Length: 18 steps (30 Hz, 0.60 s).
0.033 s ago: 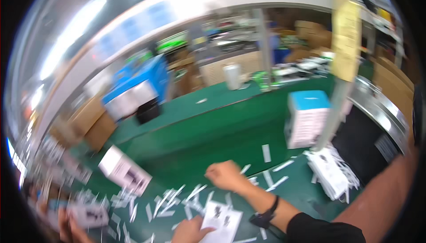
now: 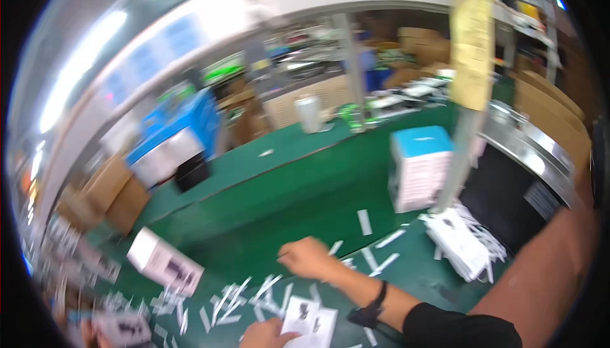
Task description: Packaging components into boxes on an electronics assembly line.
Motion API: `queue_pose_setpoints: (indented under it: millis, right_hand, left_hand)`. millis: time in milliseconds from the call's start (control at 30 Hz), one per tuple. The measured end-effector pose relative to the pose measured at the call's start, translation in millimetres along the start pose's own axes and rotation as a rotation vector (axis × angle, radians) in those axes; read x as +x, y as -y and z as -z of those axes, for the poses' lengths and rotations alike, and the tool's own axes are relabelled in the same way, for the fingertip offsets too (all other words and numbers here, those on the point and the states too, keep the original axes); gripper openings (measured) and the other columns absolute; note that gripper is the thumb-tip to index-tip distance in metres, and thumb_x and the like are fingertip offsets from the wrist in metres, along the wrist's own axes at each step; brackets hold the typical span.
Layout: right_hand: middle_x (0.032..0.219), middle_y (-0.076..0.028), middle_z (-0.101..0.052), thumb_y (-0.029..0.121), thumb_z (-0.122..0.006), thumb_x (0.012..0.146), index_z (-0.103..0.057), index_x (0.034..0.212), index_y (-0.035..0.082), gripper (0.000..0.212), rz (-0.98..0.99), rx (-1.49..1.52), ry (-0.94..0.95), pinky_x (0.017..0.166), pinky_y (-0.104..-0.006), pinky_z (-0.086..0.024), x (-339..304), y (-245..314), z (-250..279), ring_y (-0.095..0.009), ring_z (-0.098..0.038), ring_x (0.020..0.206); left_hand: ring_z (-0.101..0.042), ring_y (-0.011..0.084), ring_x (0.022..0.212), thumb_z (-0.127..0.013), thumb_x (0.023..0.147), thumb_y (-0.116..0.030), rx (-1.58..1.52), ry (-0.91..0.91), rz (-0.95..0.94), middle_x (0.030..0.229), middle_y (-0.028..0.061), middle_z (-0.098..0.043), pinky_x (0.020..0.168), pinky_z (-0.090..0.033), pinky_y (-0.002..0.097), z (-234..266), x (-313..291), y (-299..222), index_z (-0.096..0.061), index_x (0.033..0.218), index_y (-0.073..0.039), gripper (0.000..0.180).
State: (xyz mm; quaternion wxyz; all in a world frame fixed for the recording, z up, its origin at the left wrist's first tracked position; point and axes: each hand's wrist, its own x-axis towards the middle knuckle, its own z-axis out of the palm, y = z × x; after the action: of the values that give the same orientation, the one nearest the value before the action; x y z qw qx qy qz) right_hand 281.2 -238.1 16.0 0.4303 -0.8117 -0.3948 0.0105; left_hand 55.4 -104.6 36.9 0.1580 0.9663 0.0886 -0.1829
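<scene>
My left hand (image 2: pixel 264 334) is at the lower edge, closed with its thumb across white printed leaflets (image 2: pixel 309 324). The leaflets overlap slightly and carry dark pictures. My right hand (image 2: pixel 308 258) hovers over the green table, up and to the right of the leaflets. Its fingers are curled together, and blur hides whether anything small is between them. Dark wristband on the right wrist. Loose white paper strips (image 2: pixel 230 300) lie scattered left of and around my hands. A white printed box (image 2: pixel 166 262) stands tilted in view at the left.
A blue-topped white box (image 2: pixel 422 169) stands by a metal post (image 2: pixel 459 157) at the right. Near it lies a stack of white leaflets (image 2: pixel 454 246) with strips. At the lower left, another person's hand (image 2: pixel 92 335) is by a white box (image 2: pixel 124 329). A white cup (image 2: pixel 309 114) stands on the back ledge.
The whole view has shifted, so the scene sits further left and the table things slightly lower. Both my hands keep nearly the same pose, the left still on the leaflets.
</scene>
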Motion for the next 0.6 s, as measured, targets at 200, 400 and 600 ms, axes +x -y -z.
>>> queue_pose_setpoints:
  millis: [200, 400, 600]
  right_hand:
    - [0.087, -0.015, -0.074, 0.025, -0.063, 0.093, -0.071, 0.099, 0.007, 0.021, -0.02, 0.013, -0.054, 0.075, -0.0471, -0.056, -3.5, -24.6, 60.6, -0.038, -0.07, 0.083]
    - [0.079, -0.013, -0.072, 0.018, -0.064, 0.091, -0.07, 0.093, 0.004, 0.015, -0.01, 0.117, -0.104, 0.072, -0.0449, -0.054, 9.8, -16.6, 59.8, -0.035, -0.069, 0.078]
    - [0.086, -0.017, -0.073, 0.023, -0.068, 0.087, -0.074, 0.096, 0.005, 0.021, 0.124, 0.099, -0.016, 0.07, -0.0441, -0.055, 5.1, 8.4, 51.1, -0.036, -0.071, 0.08]
  left_hand:
    - [-0.057, 0.0239, 0.062, -0.079, 0.081, -0.05, -0.24, 0.136, -0.287, 0.066, 0.0139, -0.063, 0.06, -0.047, 0.0414, -39.4, 93.9, 16.1, -0.07, 0.078, -0.004, 0.047]
    - [-0.042, 0.0067, 0.056, -0.081, 0.085, -0.027, -0.58, 0.342, -0.234, 0.057, -0.0037, -0.052, 0.048, -0.034, 0.0279, -29.1, 93.0, 30.3, -0.059, 0.066, -0.006, 0.035]
    - [-0.035, 0.0044, 0.058, -0.077, 0.09, -0.015, -0.822, 0.228, -0.267, 0.06, -0.0086, -0.043, 0.049, -0.029, 0.0255, -28.7, 91.8, 21.9, -0.054, 0.068, -0.008, 0.032]
